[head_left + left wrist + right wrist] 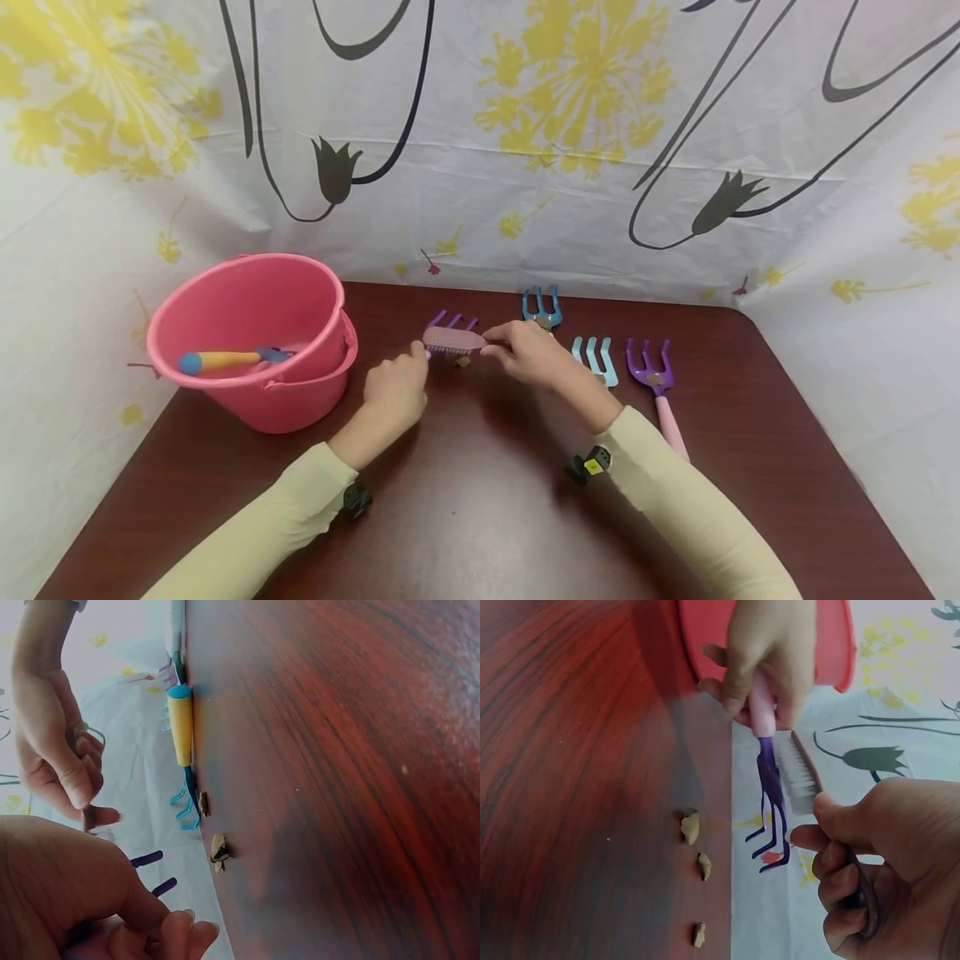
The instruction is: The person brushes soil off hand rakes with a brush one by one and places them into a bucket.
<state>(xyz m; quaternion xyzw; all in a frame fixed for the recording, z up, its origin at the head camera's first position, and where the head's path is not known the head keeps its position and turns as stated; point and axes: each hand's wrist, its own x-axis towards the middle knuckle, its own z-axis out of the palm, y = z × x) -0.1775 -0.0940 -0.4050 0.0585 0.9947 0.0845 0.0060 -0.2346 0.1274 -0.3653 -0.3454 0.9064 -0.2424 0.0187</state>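
My left hand (396, 385) grips the pink handle (763, 709) of a small purple hand rake (769, 772), its prongs pointing away from the hand. A brush (453, 338) with a pinkish back and white bristles is held by my right hand (528, 354), thumb and fingers around its handle. In the right wrist view the bristles lie right against the rake's purple neck. Both tools are raised above the table. Below them, small brown clumps (691, 826) lie on the wood; another clump (219, 851) shows in the left wrist view.
A pink bucket (281, 408) stands at the left, with a yellow-handled tool (225, 359) inside. Toward the right lie a blue hand rake (543, 317), a light blue one (596, 362) and a purple one (651, 377). A patterned white sheet (450, 167) hangs behind the dark table (450, 533).
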